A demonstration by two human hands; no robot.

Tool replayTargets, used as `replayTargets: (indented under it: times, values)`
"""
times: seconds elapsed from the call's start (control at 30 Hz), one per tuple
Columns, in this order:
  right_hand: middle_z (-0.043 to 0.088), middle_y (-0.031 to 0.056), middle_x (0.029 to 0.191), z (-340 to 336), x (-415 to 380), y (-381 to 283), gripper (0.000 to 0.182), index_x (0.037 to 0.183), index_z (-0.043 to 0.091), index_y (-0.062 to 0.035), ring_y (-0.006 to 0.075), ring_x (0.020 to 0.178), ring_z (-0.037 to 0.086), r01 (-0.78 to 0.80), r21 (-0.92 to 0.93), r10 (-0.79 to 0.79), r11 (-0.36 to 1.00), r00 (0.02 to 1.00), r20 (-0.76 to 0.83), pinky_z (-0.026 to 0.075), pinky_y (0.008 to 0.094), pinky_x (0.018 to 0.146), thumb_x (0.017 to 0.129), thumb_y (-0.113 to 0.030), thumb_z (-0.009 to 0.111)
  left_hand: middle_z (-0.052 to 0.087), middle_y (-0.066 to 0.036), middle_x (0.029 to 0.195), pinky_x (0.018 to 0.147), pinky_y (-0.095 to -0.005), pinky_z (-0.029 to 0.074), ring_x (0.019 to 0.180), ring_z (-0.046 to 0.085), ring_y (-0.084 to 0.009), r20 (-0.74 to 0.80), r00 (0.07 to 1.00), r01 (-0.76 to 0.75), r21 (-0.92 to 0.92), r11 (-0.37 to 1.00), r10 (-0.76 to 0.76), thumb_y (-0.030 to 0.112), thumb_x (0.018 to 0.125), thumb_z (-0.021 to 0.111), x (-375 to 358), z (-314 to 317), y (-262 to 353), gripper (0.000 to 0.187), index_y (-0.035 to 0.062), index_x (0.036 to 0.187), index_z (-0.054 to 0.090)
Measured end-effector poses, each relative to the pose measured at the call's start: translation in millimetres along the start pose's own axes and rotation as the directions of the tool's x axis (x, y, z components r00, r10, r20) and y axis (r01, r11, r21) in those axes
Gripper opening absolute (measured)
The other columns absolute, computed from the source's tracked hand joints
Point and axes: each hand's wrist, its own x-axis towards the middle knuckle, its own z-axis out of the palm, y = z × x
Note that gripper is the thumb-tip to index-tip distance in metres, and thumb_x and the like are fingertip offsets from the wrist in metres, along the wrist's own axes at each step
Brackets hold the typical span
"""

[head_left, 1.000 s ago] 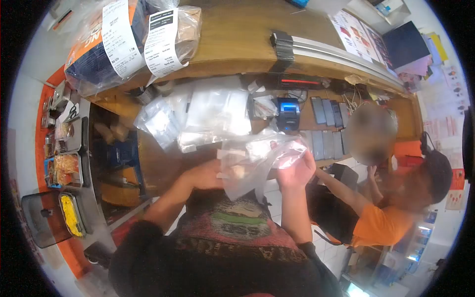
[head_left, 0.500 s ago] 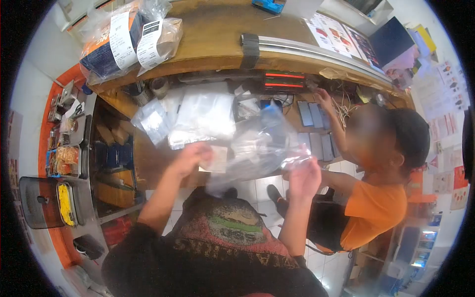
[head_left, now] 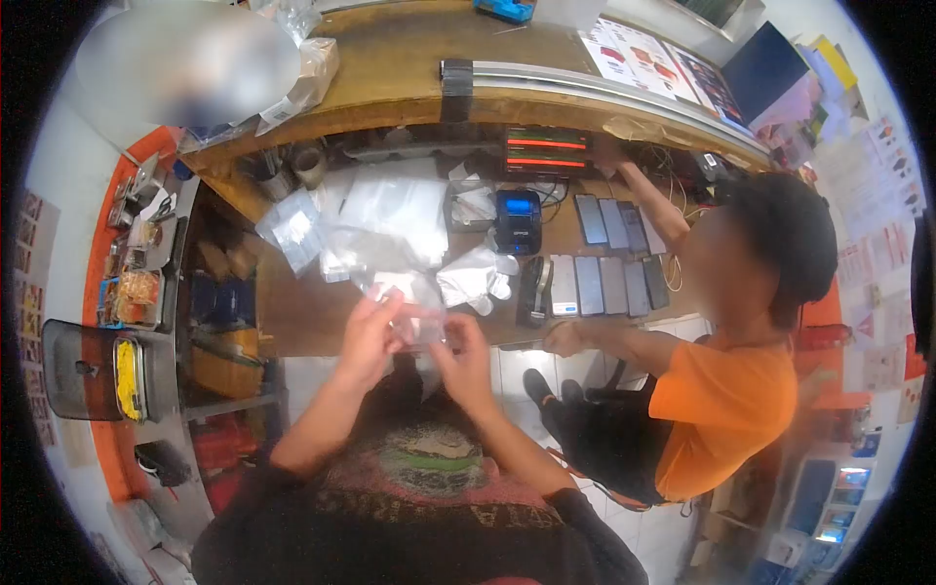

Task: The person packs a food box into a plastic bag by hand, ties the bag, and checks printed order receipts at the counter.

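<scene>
Head view, left to right. Food trays (head_left: 132, 292) line the counter's far-left edge. Left hand (head_left: 369, 336) and right hand (head_left: 463, 361) meet over the counter's (head_left: 312, 312) near edge, fingers of both pinched on a small clear plastic bag (head_left: 414, 310); the bag is crumpled, translucent, with a pale patch inside, and is held above the floor gap just off that edge. Flat clear bags (head_left: 390, 210) lie behind it toward the counter's back. A receipt printer (head_left: 517, 219) and a row of phones (head_left: 609, 283) crowd the right half. A co-worker in an orange shirt (head_left: 726, 409) stands against the right end, forearm along the near edge, leaving little room there.
</scene>
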Motion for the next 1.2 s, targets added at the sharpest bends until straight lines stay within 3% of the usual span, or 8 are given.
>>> replayTargets:
  times: [0.17, 0.23, 0.3, 0.37, 0.4, 0.53, 1.0, 1.2]
  values:
    - [0.069, 0.0050, 0.089, -33, -4, -4, 0.012, 0.093, 0.067, 0.0008, 0.0108, 0.084, 0.062, -0.026, -0.032, 0.030, 0.999, 0.991, 0.128, 0.048, 0.0265, 0.079, 0.089, -0.010, 0.065, 0.068, -0.015, 0.104, 0.050, -0.0203, 0.041, 0.068, 0.060, -0.0129, 0.035, 0.998, 0.049, -0.151, 0.987, -0.044, 0.024, 0.097, 0.052, -5, -30, 12, 0.028, 0.0063, 0.119, 0.052]
    - [0.069, 0.0054, 0.090, -38, -8, -8, 0.012, 0.092, 0.068, 0.0008, 0.0114, 0.084, 0.062, -0.105, 0.029, 0.101, 0.994, 0.987, 0.123, 0.048, 0.0274, 0.080, 0.089, -0.010, 0.065, 0.060, -0.019, 0.123, 0.062, -0.0249, 0.048, 0.093, 0.064, -0.0205, -0.042, 0.998, -0.070, -0.613, 0.787, 0.056, 0.023, 0.098, 0.051, -7, -25, 18, 0.033, 0.0055, 0.125, 0.050]
    - [0.070, 0.0057, 0.090, -43, -8, -9, 0.012, 0.091, 0.068, 0.0009, 0.0120, 0.085, 0.062, -0.180, 0.089, 0.169, 0.980, 0.978, 0.122, 0.048, 0.0284, 0.080, 0.089, -0.010, 0.065, 0.047, -0.020, 0.140, 0.087, -0.0352, 0.049, 0.120, 0.053, -0.0283, 0.068, 0.958, -0.207, -0.510, 0.835, 0.279, 0.017, 0.093, 0.055, -20, -11, 25, 0.039, 0.0034, 0.128, 0.049]
    - [0.070, 0.0086, 0.090, -47, -5, -5, 0.013, 0.095, 0.068, 0.0016, 0.0152, 0.084, 0.063, -0.052, -0.045, 0.062, 0.998, 0.966, 0.251, 0.048, 0.0304, 0.079, 0.089, -0.010, 0.065, 0.040, -0.022, 0.145, 0.105, -0.0451, 0.039, 0.129, 0.044, -0.0323, 0.163, 0.367, -0.840, 0.481, 0.251, 0.916, 0.007, 0.084, 0.060, -26, 11, 19, 0.049, 0.0041, 0.132, 0.048]
    - [0.070, 0.0086, 0.090, -48, -2, -10, 0.013, 0.095, 0.068, 0.0016, 0.0152, 0.084, 0.063, -0.050, -0.046, 0.060, 0.998, 0.967, 0.247, 0.048, 0.0304, 0.079, 0.089, -0.010, 0.065, 0.049, -0.018, 0.137, 0.114, -0.0520, 0.025, 0.132, 0.040, -0.0333, 0.533, 0.503, -0.640, 0.759, -0.121, 0.680, 0.001, 0.074, 0.063, -37, -3, 24, 0.060, 0.0076, 0.133, 0.049]
    - [0.068, 0.0125, 0.085, -41, 6, -38, 0.014, 0.098, 0.068, 0.0008, 0.0192, 0.080, 0.064, 0.239, -0.249, -0.071, 0.939, 0.840, 0.539, 0.049, 0.0316, 0.075, 0.086, -0.007, 0.065, 0.059, -0.010, 0.110, 0.106, -0.0464, 0.036, 0.116, 0.048, -0.0315, 0.835, 0.541, -0.810, 0.550, -0.204, 0.102, 0.011, 0.073, 0.069, -13, -12, 15, 0.039, 0.0088, 0.111, 0.062]
    - [0.067, 0.0078, 0.093, -13, 24, -49, 0.015, 0.090, 0.072, -0.0059, 0.0234, 0.092, 0.062, 0.253, -0.423, 0.036, 0.870, 0.824, 0.566, 0.046, 0.0381, 0.088, 0.076, -0.005, 0.067, 0.065, -0.012, 0.086, 0.078, -0.0377, 0.047, 0.087, 0.060, -0.0289, 0.749, 0.661, -0.723, 0.615, 0.313, 0.054, 0.014, 0.080, 0.068, -9, -60, 41, 0.014, 0.0042, 0.091, 0.068]
    - [0.066, 0.0017, 0.102, 13, 20, -68, 0.014, 0.086, 0.072, -0.0107, 0.0237, 0.102, 0.060, 0.402, -0.531, -0.050, 0.746, 0.828, 0.558, 0.020, 0.0581, 0.110, 0.075, -0.020, 0.073, 0.066, -0.010, 0.080, 0.074, -0.0359, 0.048, 0.080, 0.061, -0.0278, 0.705, 0.690, -0.713, 0.622, 0.323, 0.167, 0.014, 0.078, 0.071, -11, -65, 46, 0.014, 0.0038, 0.087, 0.070]
